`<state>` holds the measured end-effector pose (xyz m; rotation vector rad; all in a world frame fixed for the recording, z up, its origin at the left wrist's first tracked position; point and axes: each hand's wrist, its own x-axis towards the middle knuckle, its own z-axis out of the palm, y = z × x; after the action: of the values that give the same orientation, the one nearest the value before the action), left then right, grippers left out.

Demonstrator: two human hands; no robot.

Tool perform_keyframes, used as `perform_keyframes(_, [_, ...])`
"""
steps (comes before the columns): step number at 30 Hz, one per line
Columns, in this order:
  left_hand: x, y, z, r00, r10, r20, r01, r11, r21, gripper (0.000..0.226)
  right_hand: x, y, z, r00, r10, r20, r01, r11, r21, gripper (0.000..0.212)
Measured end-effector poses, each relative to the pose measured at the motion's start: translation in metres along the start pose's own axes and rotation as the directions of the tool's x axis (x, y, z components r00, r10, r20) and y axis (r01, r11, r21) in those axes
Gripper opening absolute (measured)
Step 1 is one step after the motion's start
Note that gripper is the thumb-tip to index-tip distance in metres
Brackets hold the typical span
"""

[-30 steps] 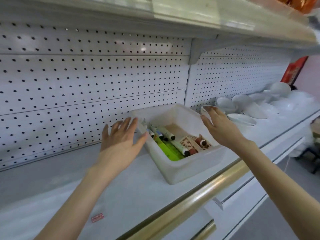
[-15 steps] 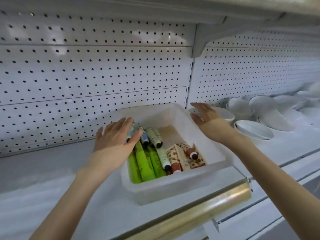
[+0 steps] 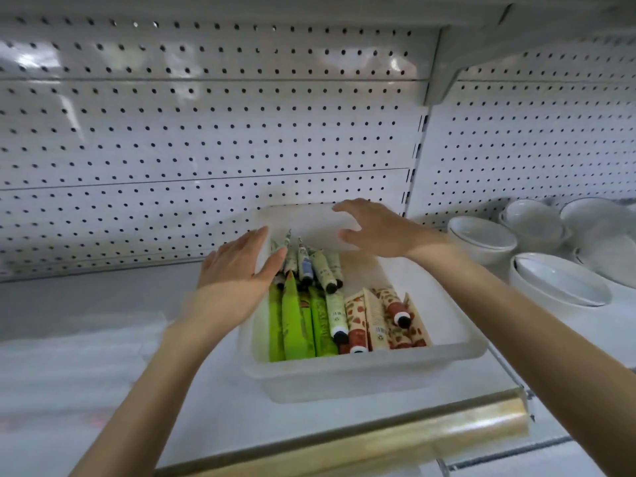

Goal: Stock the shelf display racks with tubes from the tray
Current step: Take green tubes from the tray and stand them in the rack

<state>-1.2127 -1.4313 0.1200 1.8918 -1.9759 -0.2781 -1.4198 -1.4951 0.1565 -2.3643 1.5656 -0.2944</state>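
Note:
A translucent white plastic tray (image 3: pixel 371 368) sits on the white shelf, near its front edge. Inside lie several tubes: green ones (image 3: pixel 296 321) on the left, pale ones with dark caps (image 3: pixel 323 270) behind, and red-patterned ones (image 3: pixel 395 315) on the right. My left hand (image 3: pixel 237 266) rests flat on the tray's left rim, fingers straight, thumb over the tubes. My right hand (image 3: pixel 375 225) hovers over the tray's back part, fingers relaxed and spread, holding nothing.
White pegboard (image 3: pixel 206 132) backs the shelf. Stacked white bowls (image 3: pixel 557 277) stand to the right of the tray. A brass-coloured rail (image 3: pixel 378 445) runs along the shelf's front edge. The shelf surface (image 3: pixel 86 356) stretches left of the tray.
My right hand has moved left from the tray's right rim to above its back part. The tray now sits squarer to me, and the view has shifted closer.

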Motion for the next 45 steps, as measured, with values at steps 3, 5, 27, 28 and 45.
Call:
perform_keyframes(3, [0.003, 0.003, -0.001, 0.999, 0.033, -0.008, -0.033, 0.999, -0.02, 0.057, 0.022, -0.01, 0.014, 0.989, 0.046, 0.144, -0.038, 0.998, -0.056, 0.055])
perform_keyframes(5, [0.004, 0.003, -0.001, 0.999, 0.047, -0.009, -0.047, 0.999, -0.026, 0.057, 0.03, -0.015, 0.03, 0.966, 0.097, 0.24, -0.076, 0.992, -0.096, 0.048])
perform_keyframes(27, [0.002, -0.015, -0.005, 0.997, 0.079, -0.012, -0.08, 0.987, -0.14, 0.054, 0.034, 0.035, 0.045, 0.935, 0.271, 0.23, -0.271, 0.962, -0.031, 0.032])
perform_keyframes(28, [0.003, -0.015, -0.005, 0.997, 0.079, -0.012, -0.08, 0.986, -0.149, 0.054, 0.034, 0.037, 0.044, 0.932, 0.271, 0.242, -0.272, 0.962, -0.029, 0.032])
perform_keyframes(45, [0.017, -0.024, -0.005, 0.99, 0.094, -0.106, -0.127, 0.924, -0.361, 0.045, 0.028, 0.034, 0.029, 0.971, 0.202, 0.125, -0.226, 0.946, 0.232, 0.026])
